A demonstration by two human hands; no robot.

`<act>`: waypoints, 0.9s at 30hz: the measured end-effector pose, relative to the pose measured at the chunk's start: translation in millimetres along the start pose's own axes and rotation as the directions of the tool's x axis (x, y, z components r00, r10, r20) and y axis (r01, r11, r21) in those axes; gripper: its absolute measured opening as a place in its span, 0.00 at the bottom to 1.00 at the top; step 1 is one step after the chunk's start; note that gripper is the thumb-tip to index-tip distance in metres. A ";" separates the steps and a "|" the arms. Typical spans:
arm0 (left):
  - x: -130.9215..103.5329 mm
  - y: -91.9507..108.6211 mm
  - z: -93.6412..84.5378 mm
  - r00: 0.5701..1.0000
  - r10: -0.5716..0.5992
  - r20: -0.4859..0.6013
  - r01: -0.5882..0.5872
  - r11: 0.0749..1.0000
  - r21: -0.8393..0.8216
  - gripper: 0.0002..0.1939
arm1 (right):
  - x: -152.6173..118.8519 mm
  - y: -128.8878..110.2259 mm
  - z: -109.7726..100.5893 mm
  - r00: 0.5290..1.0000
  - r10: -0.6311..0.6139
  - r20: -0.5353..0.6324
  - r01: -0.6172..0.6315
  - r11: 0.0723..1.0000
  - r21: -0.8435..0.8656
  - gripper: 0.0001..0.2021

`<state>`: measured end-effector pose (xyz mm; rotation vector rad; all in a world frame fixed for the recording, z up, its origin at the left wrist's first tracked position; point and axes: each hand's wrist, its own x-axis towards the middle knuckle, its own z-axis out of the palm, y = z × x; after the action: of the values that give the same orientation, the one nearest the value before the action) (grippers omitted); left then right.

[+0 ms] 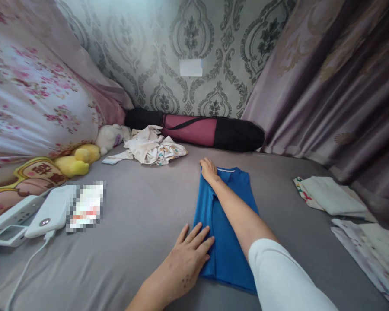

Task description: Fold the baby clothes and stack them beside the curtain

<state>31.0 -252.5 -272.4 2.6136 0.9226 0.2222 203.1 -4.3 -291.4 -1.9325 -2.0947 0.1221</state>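
Observation:
A blue T-shirt (231, 242) lies on the grey bed sheet, its left side folded inward in a long strip and its pale neckband at the far end. My right hand (209, 169) reaches across the shirt to its far left corner, fingers curled together over the folded edge. The fingertips there are partly hidden. Close to me, my left hand (192, 255) rests flat with spread fingers on the near left part of the fold. My right forearm covers part of the shirt's middle.
Crumpled white clothing (152, 147) lies at the back, before a maroon and black long bag (191, 129). Folded clothes (333, 196) are at the right. A white power bank (53, 211), a power strip (16, 211) and plush toys (73, 162) lie at the left.

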 end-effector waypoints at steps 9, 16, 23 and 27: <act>-2.6 2.4 3.6 0.996 0.035 -0.077 -0.034 0.999 0.018 0.23 | -37.2 19.9 -24.0 1.000 -0.021 -0.004 0.022 1.000 0.010 0.25; -3.3 9.5 -2.2 0.998 0.044 -0.035 -0.045 0.999 -0.025 0.24 | -72.5 23.1 -9.3 0.984 0.019 0.179 -0.002 0.996 -0.092 0.33; -2.7 10.0 -11.1 0.996 -0.057 -0.061 0.050 0.992 -0.116 0.24 | -58.5 6.5 -19.3 0.993 -0.012 0.120 0.025 0.994 -0.107 0.34; -1.3 5.0 -11.0 0.961 -0.210 -0.179 0.178 0.967 -0.180 0.22 | -49.6 -4.6 -5.8 0.991 -0.115 0.070 0.124 0.983 -0.133 0.32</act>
<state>30.0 -253.8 -260.4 2.3632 1.1681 0.4900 203.1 -54.5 -292.3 -1.8937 -2.3097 0.0135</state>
